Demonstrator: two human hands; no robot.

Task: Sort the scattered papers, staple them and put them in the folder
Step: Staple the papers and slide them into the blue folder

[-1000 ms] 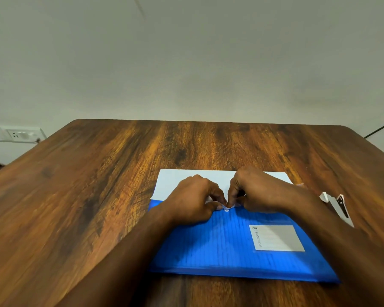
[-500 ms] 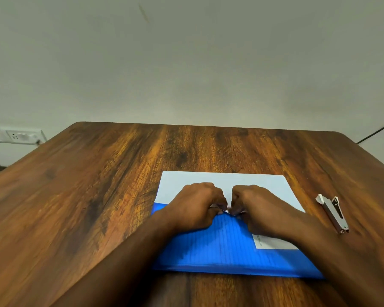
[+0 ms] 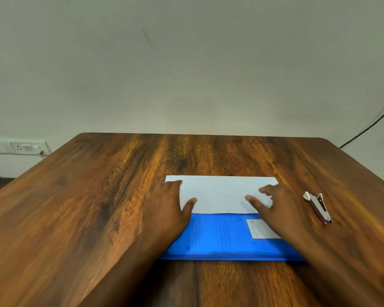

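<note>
my left hand (image 3: pixel 166 209) lies flat and spread, gripping nothing, thumb on the left side of the paper (image 3: pixel 220 193). my right hand (image 3: pixel 275 207) is spread the same way, fingertips resting on the paper's right side, palm over the folder (image 3: pixel 220 238). the paper sticks out of the blue folder's far edge, about half of it showing; the folder lies flat near the table's (image 3: pixel 98 196) near edge, middle. the sheets look thin, light and floppy, so i judge they'll buckle if shoved from one spot; flat palms on both sides should slide them in evenly. the folder looks smooth and may skate on the wood, so i'd pin a near corner. the stapler (image 3: pixel 318 207) lies just beside my right hand, toward the right edge.
</note>
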